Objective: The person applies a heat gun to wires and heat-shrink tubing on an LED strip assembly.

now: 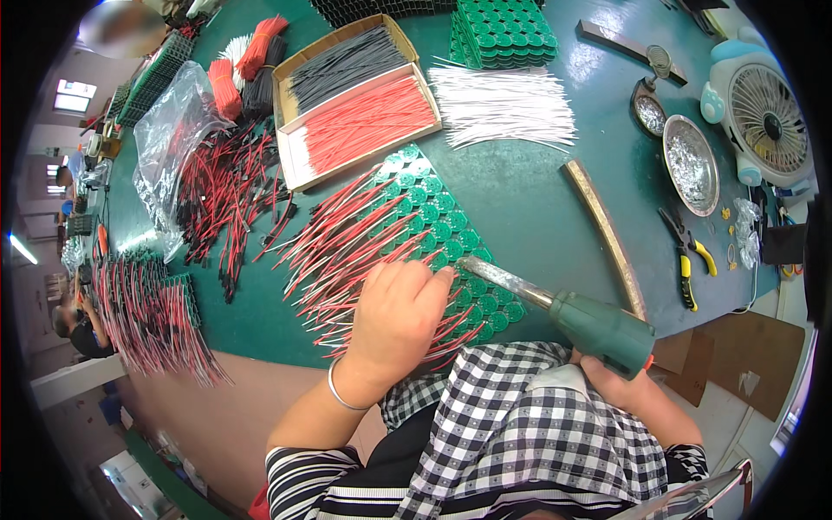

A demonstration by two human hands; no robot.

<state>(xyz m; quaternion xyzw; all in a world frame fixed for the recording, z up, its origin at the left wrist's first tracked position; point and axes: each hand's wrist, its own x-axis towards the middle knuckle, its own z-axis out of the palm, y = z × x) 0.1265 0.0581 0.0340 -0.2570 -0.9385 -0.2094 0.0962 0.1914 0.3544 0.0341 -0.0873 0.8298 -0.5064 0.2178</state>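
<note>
My left hand [399, 312] is closed in a pinch over a panel of round green circuit boards [431, 212]; what lies between its fingertips is hidden. Many red and white wires [347, 238] fan out leftward from the panel, some passing under that hand. In my right hand [614, 381] is a green soldering gun [600, 329], gripped at its lower end. Its metal tip points left and reaches the panel, just right of my left fingertips.
Behind the panel stands a cardboard box [288, 165] of red and black wires, with white wires [503, 106] beside it. More circuit boards [503, 35] are stacked at the back. To the right are a curved bar [607, 238], a metal dish [691, 165], pliers [685, 260] and a fan [763, 117].
</note>
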